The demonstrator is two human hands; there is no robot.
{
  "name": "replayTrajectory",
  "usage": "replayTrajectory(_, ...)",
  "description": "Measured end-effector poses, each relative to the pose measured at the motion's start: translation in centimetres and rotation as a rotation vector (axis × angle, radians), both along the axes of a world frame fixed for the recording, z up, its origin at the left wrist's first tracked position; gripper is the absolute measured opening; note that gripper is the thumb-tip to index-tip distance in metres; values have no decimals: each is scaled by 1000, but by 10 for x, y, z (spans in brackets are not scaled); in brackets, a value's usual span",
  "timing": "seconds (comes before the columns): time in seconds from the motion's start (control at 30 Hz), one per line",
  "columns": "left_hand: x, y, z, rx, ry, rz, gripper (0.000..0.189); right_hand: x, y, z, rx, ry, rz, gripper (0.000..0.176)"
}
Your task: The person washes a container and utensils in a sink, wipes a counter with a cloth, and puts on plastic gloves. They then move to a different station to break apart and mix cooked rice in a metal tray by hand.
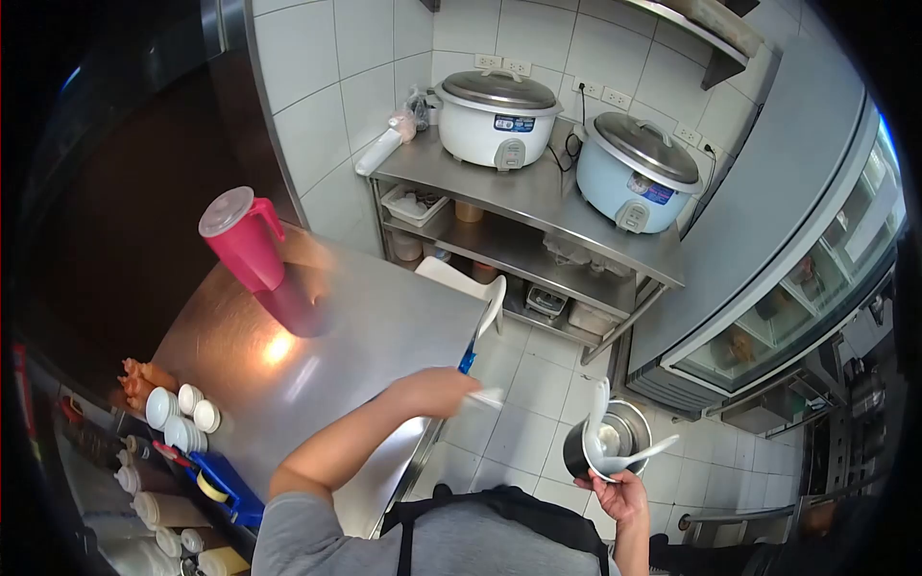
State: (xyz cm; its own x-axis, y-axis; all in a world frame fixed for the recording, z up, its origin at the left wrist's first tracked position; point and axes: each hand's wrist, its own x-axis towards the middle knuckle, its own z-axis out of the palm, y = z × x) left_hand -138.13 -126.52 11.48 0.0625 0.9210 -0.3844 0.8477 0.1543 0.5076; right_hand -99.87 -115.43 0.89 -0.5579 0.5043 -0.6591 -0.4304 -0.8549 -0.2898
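My right hand [619, 494] grips the rim of a metal pot [573, 451], dark outside and shiny inside, held over the floor. Two white plastic spoons [645, 453] stand in the pot, their handles rising past the rim. Some whitish stuff shows at the pot's bottom. My left hand [444, 392] is closed near the table's right edge, fingers curled. A blurred white piece [487, 396] juts out from it; its kind I cannot tell. Just above that hand appears a small blue item [468, 359]. Below it in view runs the steel table [384, 317].
A pink lidded pitcher [245, 245], white cups [182, 418] and a blue holder [230, 485] stand on the table. A white chair [461, 283] sits beyond its edge. Two large rice cookers [499, 120] rest on a steel shelf unit [538, 206]. A glass-door fridge [768, 307] stands right.
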Motion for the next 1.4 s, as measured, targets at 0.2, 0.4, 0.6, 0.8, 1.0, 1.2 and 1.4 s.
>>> replayTrajectory(0.2, -32, 135, -45, 25, 12, -18, 34, -9, 80, -17, 35, 47, 43, 43)
replayTrajectory(0.4, -131, 200, -92, 174, 27, 261, 45, -44, 181, -17, 18, 12, 193, 48)
replayTrajectory(0.6, -226, 221, -62, 301, -100, 571, 43, -108, 267, -14, 47, -34, 401, 47)
replayTrajectory(0.8, -348, 287, -68, 565, -576, 1064, 44, -201, 329, -13, 35, -14, 595, 49)
replayTrajectory(1.0, -509, 386, -130, 868, -766, 1435, 38, -333, 365, 30, 53, -161, 711, 36)
replayTrajectory(1.2, -587, 450, -185, 1099, -1043, 1649, 39, -457, 423, 29, 102, -138, 949, 48)
replayTrajectory(1.4, -593, 450, -193, 866, -365, 1692, 56, -608, 443, 50, 196, -56, 1036, 41)
